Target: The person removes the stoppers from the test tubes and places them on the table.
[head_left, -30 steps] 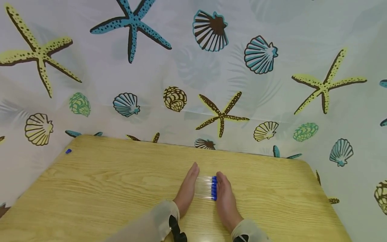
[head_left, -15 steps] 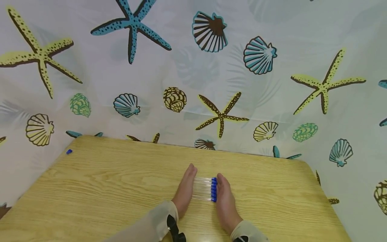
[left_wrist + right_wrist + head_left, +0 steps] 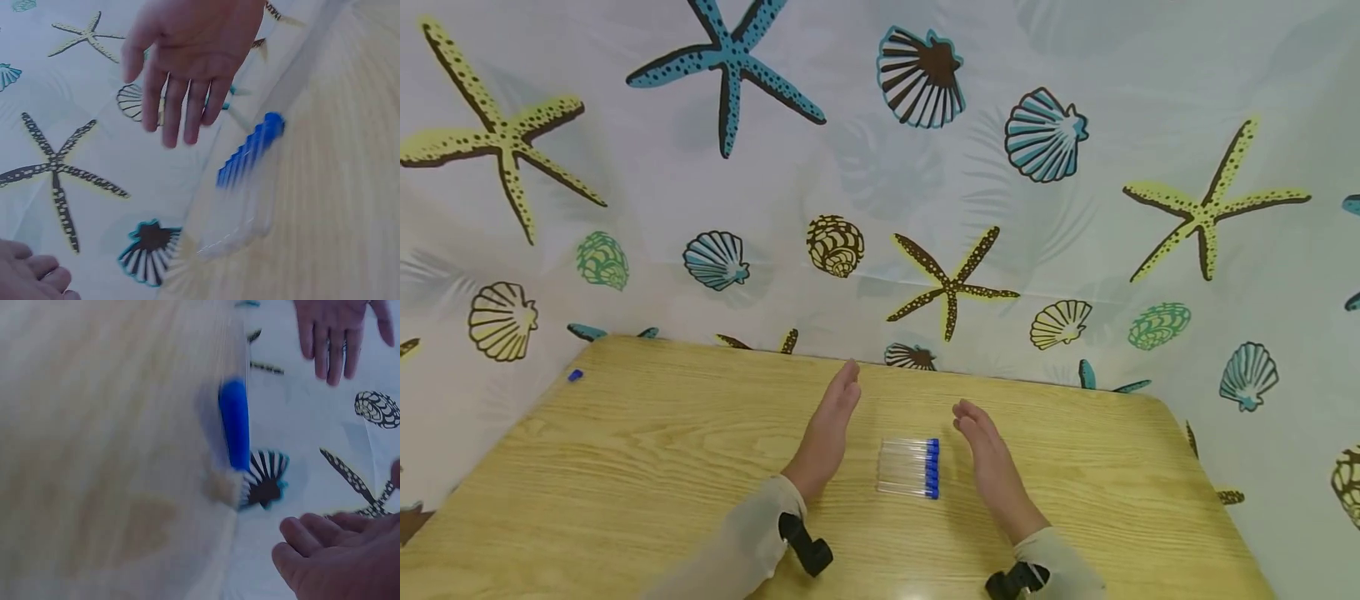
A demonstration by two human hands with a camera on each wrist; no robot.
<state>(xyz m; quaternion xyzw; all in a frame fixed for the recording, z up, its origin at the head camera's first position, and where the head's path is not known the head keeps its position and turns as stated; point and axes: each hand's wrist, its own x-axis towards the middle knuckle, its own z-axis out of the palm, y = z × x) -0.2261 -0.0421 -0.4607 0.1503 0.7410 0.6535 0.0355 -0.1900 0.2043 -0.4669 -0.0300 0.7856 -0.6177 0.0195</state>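
Reckoning from the middle of the head view, a wood-grained tabletop (image 3: 700, 425) is spreading out at six o'clock. Behind it, a whitish cloth (image 3: 775, 187) is hanging, folding round both sides. Among its prints, a blue starfish (image 3: 730, 57) is sitting at eleven, the upper border cutting its top arms, while a yellow starfish (image 3: 503, 140) is sprawling at ten. A brown shell (image 3: 934, 60) is showing at twelve, and a brown starfish (image 3: 951, 287) is lying close in at three. A yellow shell (image 3: 503, 323) is marking nine. Between eight and nine, a small blue piece (image 3: 576, 375), too small to identify, is resting near the tabletop's far left corner.
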